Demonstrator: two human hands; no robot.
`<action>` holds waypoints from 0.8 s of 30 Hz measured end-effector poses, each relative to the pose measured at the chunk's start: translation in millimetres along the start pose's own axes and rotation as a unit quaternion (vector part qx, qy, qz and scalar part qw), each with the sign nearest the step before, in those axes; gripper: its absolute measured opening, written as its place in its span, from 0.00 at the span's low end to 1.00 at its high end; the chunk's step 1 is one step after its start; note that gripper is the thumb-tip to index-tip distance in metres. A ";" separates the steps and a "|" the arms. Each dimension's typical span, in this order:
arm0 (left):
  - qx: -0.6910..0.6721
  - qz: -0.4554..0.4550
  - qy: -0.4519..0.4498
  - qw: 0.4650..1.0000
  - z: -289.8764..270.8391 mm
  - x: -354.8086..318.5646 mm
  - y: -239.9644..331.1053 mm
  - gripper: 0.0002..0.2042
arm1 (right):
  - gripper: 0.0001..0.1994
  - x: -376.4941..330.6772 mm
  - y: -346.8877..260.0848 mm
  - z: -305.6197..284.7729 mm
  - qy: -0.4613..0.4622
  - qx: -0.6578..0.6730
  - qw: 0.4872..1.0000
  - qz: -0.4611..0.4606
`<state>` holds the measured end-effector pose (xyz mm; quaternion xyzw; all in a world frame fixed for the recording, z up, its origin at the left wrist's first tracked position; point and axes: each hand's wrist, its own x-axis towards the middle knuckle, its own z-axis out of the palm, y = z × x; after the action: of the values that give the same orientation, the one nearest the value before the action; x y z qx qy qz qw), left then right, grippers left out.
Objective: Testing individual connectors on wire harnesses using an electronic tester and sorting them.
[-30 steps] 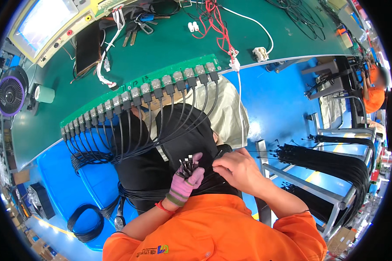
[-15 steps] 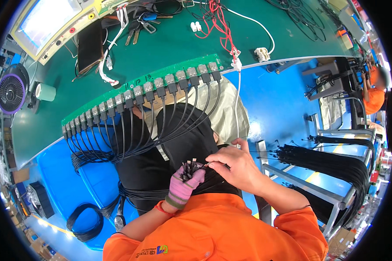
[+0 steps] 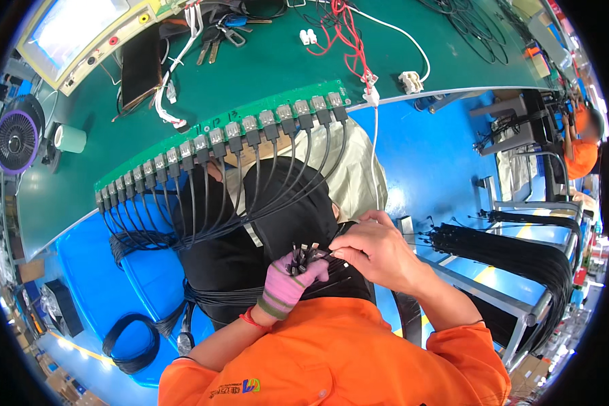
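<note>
In a pink knitted glove, my left hand (image 3: 284, 287) is closed around a bunch of black USB cables (image 3: 303, 258), their metal plug ends poking up above the fingers. Bare and just to its right, my right hand (image 3: 380, 256) pinches a single cable at the edge of that bunch between thumb and forefinger. The cables trail across my lap. Beyond my hands, a long green circuit board (image 3: 213, 128) lies along the table's front edge. Its row of metal sockets has black cables (image 3: 271, 196) plugged in, and these hang down over my dark trousers.
The green table (image 3: 250, 64) carries a meter (image 3: 74, 34), a phone (image 3: 141, 71), keys (image 3: 223, 34) and red wires (image 3: 352, 40). A metal rack (image 3: 480, 301) at right holds many black cables (image 3: 507, 250). A coiled cable (image 3: 132, 345) lies on a blue surface; another person (image 3: 580, 152) sits far right.
Both hands have shifted slightly up and to the right. The right fingers still pinch at the bunch, whose plug ends now fan out a little more.
</note>
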<state>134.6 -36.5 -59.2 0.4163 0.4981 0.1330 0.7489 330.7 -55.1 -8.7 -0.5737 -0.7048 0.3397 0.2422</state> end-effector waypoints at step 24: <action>-0.041 -0.045 -0.089 0.994 -4.4 -4.0 -15.9 0.08 | 0.04 -11.1 8.1 24.3 0.010 0.060 0.996 0.067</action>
<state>125.5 -46.6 -69.3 0.3727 0.4415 0.0820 0.8120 320.7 -69.8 -30.2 -0.6080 -0.6404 0.3908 0.2597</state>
